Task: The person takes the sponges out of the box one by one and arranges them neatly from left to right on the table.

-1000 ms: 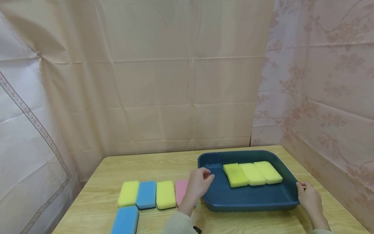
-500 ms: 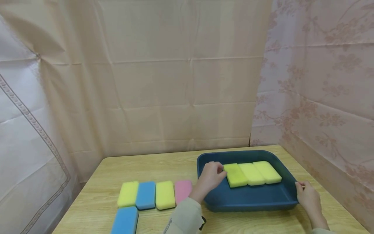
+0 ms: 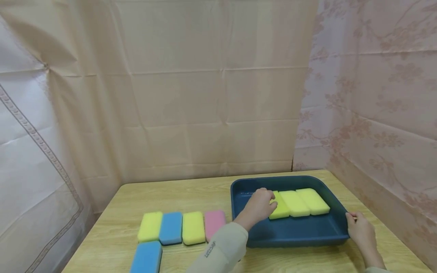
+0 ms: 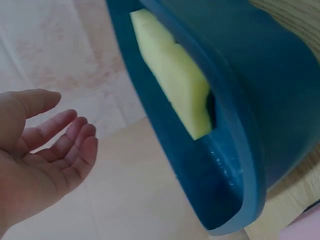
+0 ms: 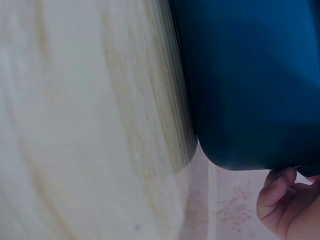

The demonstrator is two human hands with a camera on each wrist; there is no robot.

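A dark blue tray (image 3: 297, 241) stands on the right part of the table with three yellow sponges side by side in it. My left hand (image 3: 258, 205) reaches over its left part and overlaps the leftmost, greener-yellow sponge (image 3: 280, 208) in the head view. In the left wrist view this hand (image 4: 47, 155) has loosely bent fingers and holds nothing. The middle sponge (image 3: 294, 204) and right sponge (image 3: 313, 201) are paler. At the tray's right end, my right hand (image 3: 362, 230) pinches the rim, with bent fingers at the edge in the right wrist view.
Left of the tray, a row on the wooden table (image 3: 177, 197) holds a pink sponge (image 3: 214, 224), a yellow sponge (image 3: 193, 228), a blue sponge (image 3: 170, 228) and another yellow sponge (image 3: 150, 226). Nearer me lies a second blue sponge (image 3: 146, 258). Curtains (image 3: 205, 94) hang behind.
My left hand has moved right from the tray's left edge until it covers part of the leftmost sponge. The right hand keeps its hold on the rim, and the sponges look unmoved.
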